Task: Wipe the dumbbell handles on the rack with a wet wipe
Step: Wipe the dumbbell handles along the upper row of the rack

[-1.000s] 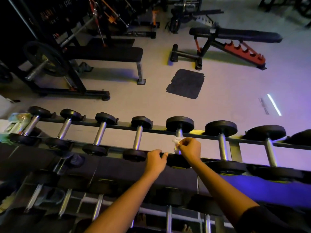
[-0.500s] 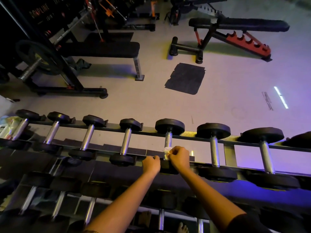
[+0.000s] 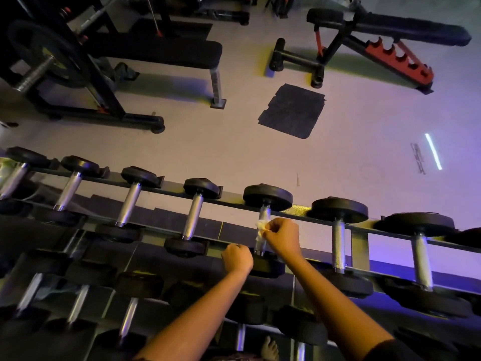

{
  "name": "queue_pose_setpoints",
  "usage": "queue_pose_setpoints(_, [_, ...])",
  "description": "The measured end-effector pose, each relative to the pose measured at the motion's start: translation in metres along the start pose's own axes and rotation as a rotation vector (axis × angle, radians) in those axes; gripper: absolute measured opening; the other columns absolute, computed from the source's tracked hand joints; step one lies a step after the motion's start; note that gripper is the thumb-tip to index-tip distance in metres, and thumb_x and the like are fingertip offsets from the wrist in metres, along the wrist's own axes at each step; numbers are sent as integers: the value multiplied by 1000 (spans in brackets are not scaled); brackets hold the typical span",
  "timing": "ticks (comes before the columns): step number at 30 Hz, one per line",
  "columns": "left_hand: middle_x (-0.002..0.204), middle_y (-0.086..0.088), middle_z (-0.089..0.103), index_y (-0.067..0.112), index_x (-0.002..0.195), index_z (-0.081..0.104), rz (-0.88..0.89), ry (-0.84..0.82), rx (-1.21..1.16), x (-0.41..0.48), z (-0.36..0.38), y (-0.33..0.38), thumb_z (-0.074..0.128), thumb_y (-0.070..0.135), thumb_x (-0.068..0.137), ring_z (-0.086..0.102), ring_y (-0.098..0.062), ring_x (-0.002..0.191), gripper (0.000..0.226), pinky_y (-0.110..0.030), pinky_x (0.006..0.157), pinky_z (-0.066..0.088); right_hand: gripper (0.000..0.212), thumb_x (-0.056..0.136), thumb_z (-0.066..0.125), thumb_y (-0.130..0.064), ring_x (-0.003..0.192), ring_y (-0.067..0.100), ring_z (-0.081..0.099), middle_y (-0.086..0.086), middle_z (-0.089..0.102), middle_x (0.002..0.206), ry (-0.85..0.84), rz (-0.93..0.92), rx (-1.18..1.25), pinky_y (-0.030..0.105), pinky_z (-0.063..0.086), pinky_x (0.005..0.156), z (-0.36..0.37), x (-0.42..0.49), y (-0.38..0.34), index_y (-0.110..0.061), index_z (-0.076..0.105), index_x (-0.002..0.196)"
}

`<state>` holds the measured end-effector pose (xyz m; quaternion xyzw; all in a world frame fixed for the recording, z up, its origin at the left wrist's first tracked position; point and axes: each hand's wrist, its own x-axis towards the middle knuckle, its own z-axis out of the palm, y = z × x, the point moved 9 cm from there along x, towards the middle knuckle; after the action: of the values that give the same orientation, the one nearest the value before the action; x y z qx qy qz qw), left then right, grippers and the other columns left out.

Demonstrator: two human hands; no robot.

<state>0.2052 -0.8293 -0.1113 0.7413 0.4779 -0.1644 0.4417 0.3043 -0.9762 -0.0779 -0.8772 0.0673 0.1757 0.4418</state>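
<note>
Several dumbbells with chrome handles and black heads lie in a row on the top tier of the dark rack. My right hand pinches a white wet wipe against the handle of the middle dumbbell. My left hand sits just left of that dumbbell's near head, fingers curled over the rack's front rail. The near head is partly hidden behind both hands.
A lower tier of dumbbells runs below my arms. Beyond the rack lie a grey floor with a dark mat patch, a flat bench, an adjustable bench with red frame and a plate-loaded barbell. A bare foot shows at the bottom.
My right hand has slid the wipe along the handle, toward the near head and then back up to mid-handle. The left hand stays at the front rail. The camera view has shifted slightly.
</note>
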Motion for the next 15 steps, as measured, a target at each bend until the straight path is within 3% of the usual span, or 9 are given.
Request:
queue_pose_setpoints(4, [129, -24, 54, -6, 121, 57, 10, -7, -29, 2, 0, -1, 37, 12, 99, 52, -38, 115, 34, -41, 91, 42, 8, 85, 72, -19, 72, 0, 56, -1, 67, 89, -112, 20, -111, 8, 39, 59, 16, -25, 23, -13, 69, 89])
queue_pose_setpoints(8, [125, -22, 56, -3, 120, 58, 12, -19, -45, 3, 0, -3, 38, 13, 98, 54, -37, 110, 34, -40, 86, 43, 5, 88, 67, -12, 69, -3, 56, 2, 67, 86, 83, -22, 32, 5, 42, 54, -5, -4, 3, -8, 70, 89])
queue_pose_setpoints(9, [124, -20, 56, -2, 120, 58, 6, -23, -48, 2, 0, -3, 38, 13, 98, 55, -36, 109, 34, -39, 83, 43, 5, 89, 67, -11, 69, -1, 57, 3, 68, 84, 141, -30, 75, 6, 44, 58, -12, 7, -5, -8, 71, 87])
queue_pose_setpoints(12, [121, -19, 57, 1, 120, 58, -5, -31, -67, 0, -1, -4, 38, 14, 98, 57, -33, 105, 33, -39, 80, 44, 14, 86, 67, -5, 64, 12, 61, 2, 65, 68, 229, -2, 197, 30, 58, 70, -23, 29, -18, -11, 68, 73])
queue_pose_setpoints(15, [120, -19, 58, 1, 119, 59, -3, -30, -77, 0, -2, -4, 38, 15, 98, 57, -34, 104, 33, -41, 83, 46, 8, 87, 68, -10, 67, 4, 60, 0, 65, 73, 175, -4, 160, 26, 56, 72, -17, 21, -13, -12, 69, 79])
